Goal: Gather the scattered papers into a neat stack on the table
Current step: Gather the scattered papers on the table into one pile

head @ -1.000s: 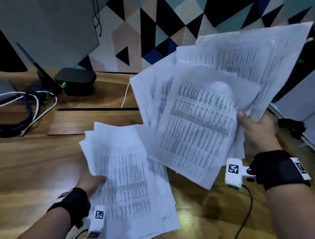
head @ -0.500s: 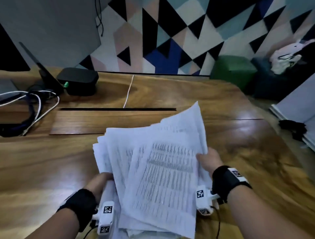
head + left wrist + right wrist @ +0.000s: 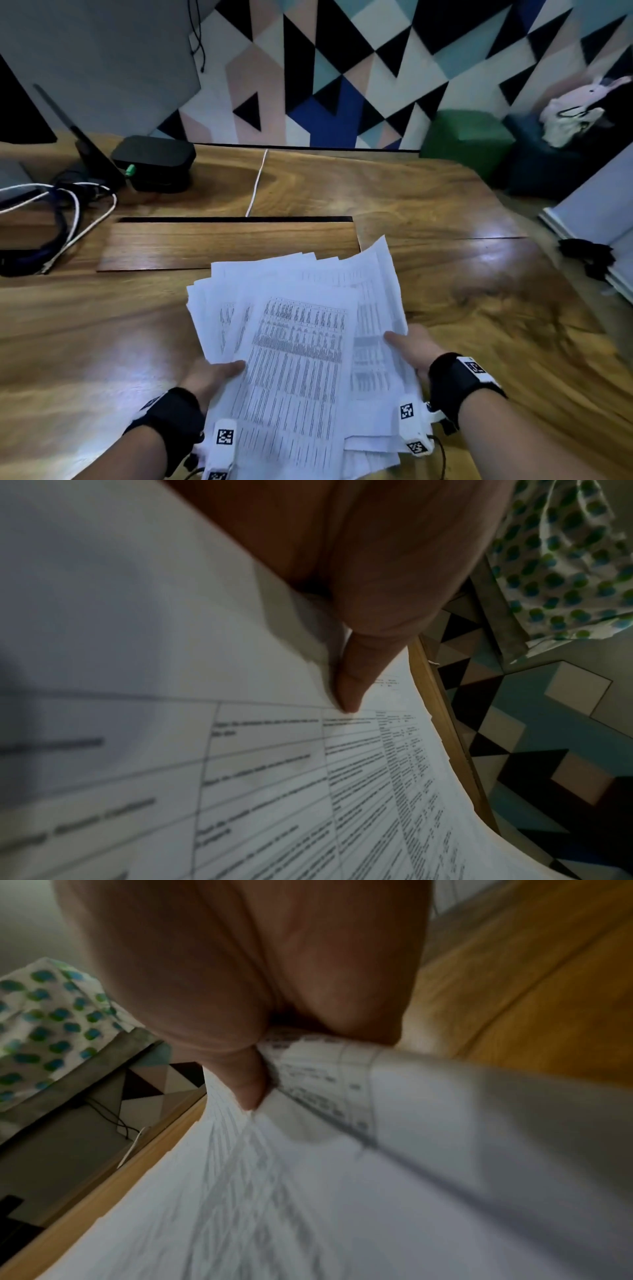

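Note:
A loose, fanned pile of white printed papers [image 3: 301,346] is held between both hands, low over the near middle of the wooden table [image 3: 445,212]. My left hand [image 3: 214,375] grips its left edge, thumb on top of the sheets. My right hand [image 3: 409,346] grips the right edge, thumb likewise on top. In the left wrist view the thumb presses on the papers [image 3: 240,750]; in the right wrist view the thumb pinches a folded bunch of papers [image 3: 342,1123]. The fingers under the sheets are hidden. The sheets' corners stick out unevenly at the far side.
A black box [image 3: 154,161] and a tangle of white and dark cables [image 3: 61,219] lie at the far left. A white cable [image 3: 257,185] runs to a slot with a wooden flap [image 3: 226,243]. Green and blue stools [image 3: 469,144] stand beyond the table's right corner.
My right hand brought its raised sheaf down onto the sheets in my left hand, making one pile. Since then the pile has settled flatter, with both hands at its sides.

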A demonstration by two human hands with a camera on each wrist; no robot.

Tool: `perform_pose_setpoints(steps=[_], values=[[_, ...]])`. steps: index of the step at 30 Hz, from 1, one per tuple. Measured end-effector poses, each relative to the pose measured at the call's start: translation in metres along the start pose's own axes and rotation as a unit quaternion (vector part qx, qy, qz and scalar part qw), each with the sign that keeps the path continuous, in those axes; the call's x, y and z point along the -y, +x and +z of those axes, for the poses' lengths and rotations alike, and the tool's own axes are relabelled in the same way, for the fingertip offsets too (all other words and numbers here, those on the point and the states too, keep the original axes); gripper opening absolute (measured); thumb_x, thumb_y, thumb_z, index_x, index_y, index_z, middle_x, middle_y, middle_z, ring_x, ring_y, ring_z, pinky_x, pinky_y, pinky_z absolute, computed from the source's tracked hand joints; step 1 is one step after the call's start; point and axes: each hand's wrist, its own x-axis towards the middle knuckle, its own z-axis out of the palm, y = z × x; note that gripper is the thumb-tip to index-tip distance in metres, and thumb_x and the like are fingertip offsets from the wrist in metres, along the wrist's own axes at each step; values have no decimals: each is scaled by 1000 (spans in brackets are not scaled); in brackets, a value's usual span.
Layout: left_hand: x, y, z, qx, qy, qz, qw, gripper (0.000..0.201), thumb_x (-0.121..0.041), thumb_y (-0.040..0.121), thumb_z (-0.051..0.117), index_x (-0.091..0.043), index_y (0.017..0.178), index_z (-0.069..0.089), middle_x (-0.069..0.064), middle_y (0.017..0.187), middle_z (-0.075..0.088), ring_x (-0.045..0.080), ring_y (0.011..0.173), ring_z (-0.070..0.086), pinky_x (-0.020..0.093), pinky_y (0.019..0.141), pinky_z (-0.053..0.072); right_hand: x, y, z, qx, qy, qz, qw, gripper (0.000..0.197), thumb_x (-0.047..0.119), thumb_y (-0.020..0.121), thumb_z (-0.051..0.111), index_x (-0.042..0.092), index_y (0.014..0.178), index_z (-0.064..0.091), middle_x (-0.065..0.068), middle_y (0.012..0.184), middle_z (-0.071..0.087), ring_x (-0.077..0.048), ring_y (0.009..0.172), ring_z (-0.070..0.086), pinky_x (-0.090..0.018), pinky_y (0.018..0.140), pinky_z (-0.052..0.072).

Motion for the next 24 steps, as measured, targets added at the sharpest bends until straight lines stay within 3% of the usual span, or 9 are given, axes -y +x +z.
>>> perform_pose_setpoints(steps=[3,6,8,11,13,15,17,20,24], values=[[2,2,-2,3,-17,-4,1000,29,3,81,69,2,110,66,22,102,73,41,95,69,57,92,50,9,4,-30,-165,-74,-66,981,26,10,94,52,-9,108,64,-21,93,67,-37,92,66,-39,79,50],[6,5,-3,-1,-16,-2,1000,28,4,83,67,2,110,66,23,104,72,42,96,68,58,92,50,41,-4,-58,-274,90,-126,949,27,13,92,54,-8,108,62,-18,95,66,-34,92,66,-39,79,51],[6,6,-1,-13,-8,-7,1000,28,2,83,67,2,111,66,24,104,72,42,96,68,59,93,50,67,-14,-70,-259,243,-153,922,22,15,92,57,-2,105,62,-13,99,70,-26,82,69,-36,78,54],[5,9,0,-32,-3,-14,999,30,0,84,67,5,113,64,26,106,71,43,97,67,60,94,48,93,-25,-64,-171,370,-144,902,7,11,94,56,8,91,62,-2,83,74,-12,64,71,-35,70,59],[4,8,1,-35,4,-22,999,28,-2,85,66,7,112,64,26,104,71,43,95,68,59,94,49,87,-19,-43,-142,263,-128,946,14,9,93,56,2,101,65,-4,85,71,-15,69,71,-39,78,56],[1,7,2,-33,2,-36,999,26,-5,85,65,8,108,65,27,101,72,43,92,68,57,92,51,64,-12,-14,-109,63,-98,987,24,12,90,58,-4,107,65,-9,88,69,-25,83,68,-38,80,53],[-3,7,2,-26,-40,-40,998,31,-16,85,65,3,110,66,25,104,72,42,97,68,57,95,49,37,-7,14,-49,-85,-61,993,23,14,91,56,-3,103,65,-10,85,67,-27,84,65,-32,72,49],[-5,11,2,27,-83,-20,996,60,-54,70,76,-21,119,67,3,116,72,29,113,64,51,104,43,12,-6,42,-9,-186,-17,982,27,15,90,52,2,111,64,-8,92,65,-25,80,61,-25,70,45],[-5,6,11,82,-37,20,996,58,-28,63,89,-10,115,68,8,109,75,30,101,71,48,96,51,-3,-11,69,53,-210,-59,975,38,32,83,58,20,119,57,1,114,66,-20,98,64,-28,86,51]])
